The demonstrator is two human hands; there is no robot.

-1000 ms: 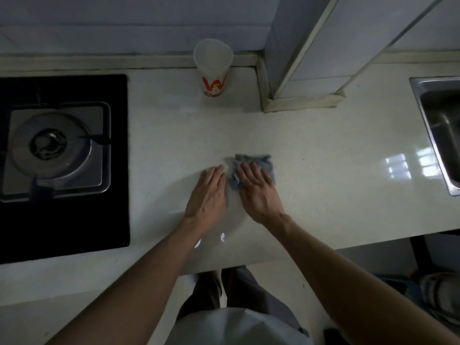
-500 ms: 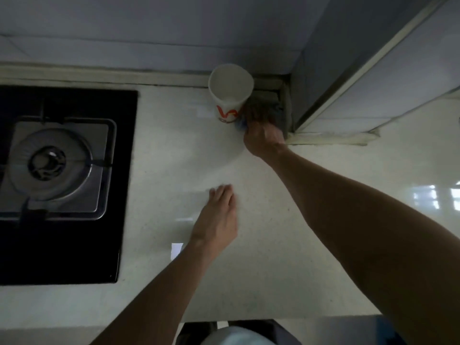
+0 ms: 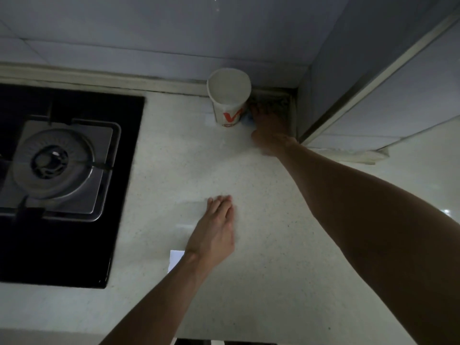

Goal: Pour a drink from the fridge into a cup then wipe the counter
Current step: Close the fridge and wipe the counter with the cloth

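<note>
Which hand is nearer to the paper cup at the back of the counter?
The right hand. It lies just right of the cup, in the back corner. The left hand rests flat on the counter, well in front of the cup.

the left hand (image 3: 214,229) is bare, its fingers slim, with knuckles and tendons ridged along its back. the left forearm (image 3: 159,295) is bare as far as the edge of view. the right hand (image 3: 270,131) is bare too, dim and blurred, its detail hard to tell. the right forearm (image 3: 361,215) is bare, broad in view, near the lens.
</note>
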